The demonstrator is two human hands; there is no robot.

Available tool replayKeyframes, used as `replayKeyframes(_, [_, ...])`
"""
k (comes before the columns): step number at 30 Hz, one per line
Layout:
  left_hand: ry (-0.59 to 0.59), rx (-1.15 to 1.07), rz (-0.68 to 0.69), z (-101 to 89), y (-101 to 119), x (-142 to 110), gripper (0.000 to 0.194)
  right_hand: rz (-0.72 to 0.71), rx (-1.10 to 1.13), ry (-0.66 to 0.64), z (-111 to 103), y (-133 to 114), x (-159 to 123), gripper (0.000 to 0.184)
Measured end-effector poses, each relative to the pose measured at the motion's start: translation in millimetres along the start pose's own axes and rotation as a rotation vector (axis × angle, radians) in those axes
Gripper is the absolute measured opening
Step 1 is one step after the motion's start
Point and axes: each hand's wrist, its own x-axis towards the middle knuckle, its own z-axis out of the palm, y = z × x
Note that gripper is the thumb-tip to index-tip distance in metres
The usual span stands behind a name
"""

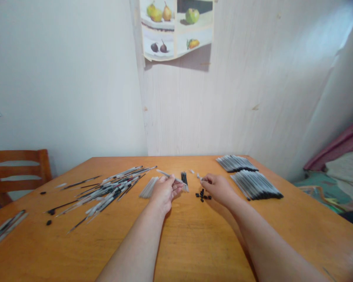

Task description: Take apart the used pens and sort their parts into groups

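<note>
My left hand [165,192] pinches a translucent pen barrel [162,172], which slants with its far end up to the left. My right hand [216,186] is closed in a pinch at a small whitish piece [199,177], too small to name surely. Below its fingers lie several black pen end plugs [202,196]. Between the hands is a small bundle of dark ink refills [184,178], lying side by side. Just left of my left hand rests a row of clear pen barrels [148,188], partly covered by the hand.
Two rows of pens with black ends, a farther one [237,163] and a nearer one [255,184], lie at the right. A loose heap of pens and refills [111,188] spreads over the left of the wooden table [188,243]. A chair [20,168] stands beyond its left edge.
</note>
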Motion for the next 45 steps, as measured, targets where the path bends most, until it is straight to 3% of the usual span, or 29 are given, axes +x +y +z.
replayKeyframes(4, [-0.040,0.006,-0.006,3.6,-2,-3,0.010,-0.143,0.093,-0.022,19,-24,-10,0.032])
replayKeyframes(9, [-0.054,0.004,-0.008,4.7,-1,-4,0.012,-0.135,0.143,-0.031,28,-32,-13,0.023])
replayKeyframes(20, [0.291,-0.085,0.212,-30.0,32,16,0.011,-0.031,0.058,-0.037,11,-19,-8,0.020])
replayKeyframes(27, [0.402,0.217,0.322,-45.8,34,25,0.023,0.135,-0.247,0.020,17,-30,-14,0.022])
replayKeyframes(34, [0.457,0.716,0.456,-57.2,32,33,0.027,0.153,-0.500,0.032,32,-42,-15,0.029])
replayKeyframes(37, [0.453,0.838,0.430,-58.7,33,32,0.027,0.151,-0.528,0.004,36,-44,-14,0.030])
replayKeyframes(45, [0.411,0.916,0.384,-68.9,32,36,0.020,0.089,-0.465,-0.047,40,-48,-16,0.040])
